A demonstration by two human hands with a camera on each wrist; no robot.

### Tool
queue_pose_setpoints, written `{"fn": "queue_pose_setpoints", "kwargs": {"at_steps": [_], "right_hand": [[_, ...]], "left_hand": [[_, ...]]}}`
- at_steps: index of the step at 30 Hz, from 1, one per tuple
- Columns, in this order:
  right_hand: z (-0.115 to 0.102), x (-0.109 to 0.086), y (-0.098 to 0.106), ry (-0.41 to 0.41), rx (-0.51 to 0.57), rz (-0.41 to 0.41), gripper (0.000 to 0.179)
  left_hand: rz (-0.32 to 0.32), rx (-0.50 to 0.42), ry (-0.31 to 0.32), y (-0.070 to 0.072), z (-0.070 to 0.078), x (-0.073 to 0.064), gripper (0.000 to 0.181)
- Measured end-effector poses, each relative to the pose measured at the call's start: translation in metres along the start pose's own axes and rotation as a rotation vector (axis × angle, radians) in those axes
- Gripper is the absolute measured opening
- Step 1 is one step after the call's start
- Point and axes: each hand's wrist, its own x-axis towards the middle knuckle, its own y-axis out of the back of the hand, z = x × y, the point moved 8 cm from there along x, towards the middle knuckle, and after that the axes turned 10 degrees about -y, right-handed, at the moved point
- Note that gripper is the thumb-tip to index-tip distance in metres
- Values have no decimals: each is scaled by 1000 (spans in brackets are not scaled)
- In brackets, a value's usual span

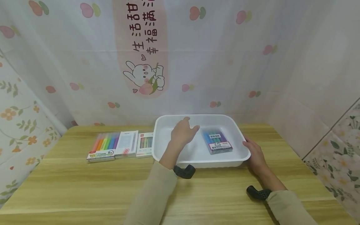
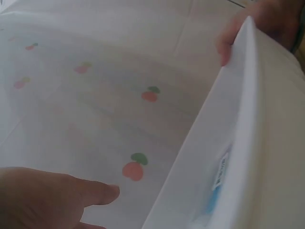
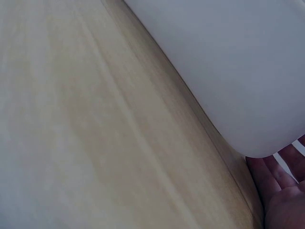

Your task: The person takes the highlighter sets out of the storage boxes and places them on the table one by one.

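Note:
A white plastic tray [image 1: 197, 162] sits on the wooden table. Inside its right half lies a clear pack of coloured pens [image 1: 216, 142] with a white label. Over the left half of the tray reaches my left hand [image 1: 182, 132], holding nothing, its thumb apart from the fingers. The left wrist view shows that thumb stretched out beside the tray wall [image 2: 190, 157]. My right hand [image 1: 256, 157] grips the tray's right rim, thumb over the edge. In the right wrist view, the right-hand fingers [image 3: 271, 174] reach beneath the tray corner.
Left of the tray lie a pack of rainbow-coloured pens [image 1: 104, 147], a white box [image 1: 126, 143] and another flat pack [image 1: 144, 144], partly behind the tray. A patterned curtain [image 1: 213, 68] hangs behind the wooden table [image 1: 84, 187].

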Motion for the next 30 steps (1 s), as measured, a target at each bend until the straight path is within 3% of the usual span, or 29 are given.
{"fn": "queue_pose_setpoints", "kwargs": {"at_steps": [9, 17, 24, 30], "right_hand": [[1, 1, -1, -8, 49, -8, 59], [3, 0, -1, -22, 53, -16, 59], [3, -1, -3, -10, 81, -21, 60], [1, 0, -2, -25, 56, -22, 58]], "left_hand": [[-92, -21, -55, -28, 16, -3, 61], [-153, 33, -41, -48, 20, -6, 58], [-234, 134, -97, -67, 26, -10, 57], [-372, 296, -164, -88, 25, -15, 55]]}}
